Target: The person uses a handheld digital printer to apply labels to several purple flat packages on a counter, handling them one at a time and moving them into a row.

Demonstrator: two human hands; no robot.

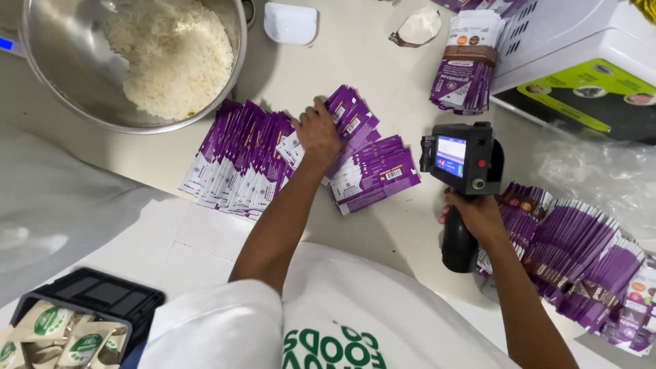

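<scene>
white table (383, 68), left hand (318, 133) pressing purple pouches (246, 164), right hand (478, 215) gripping handheld printer (461, 164)

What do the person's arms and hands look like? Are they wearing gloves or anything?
No gloves. Both the left hand and the right hand are bare, with no rings, watch or bracelets showing. The forearms are bare too. A short white sleeve covers the upper left arm, part of a white shirt with green lettering on the front.
</scene>
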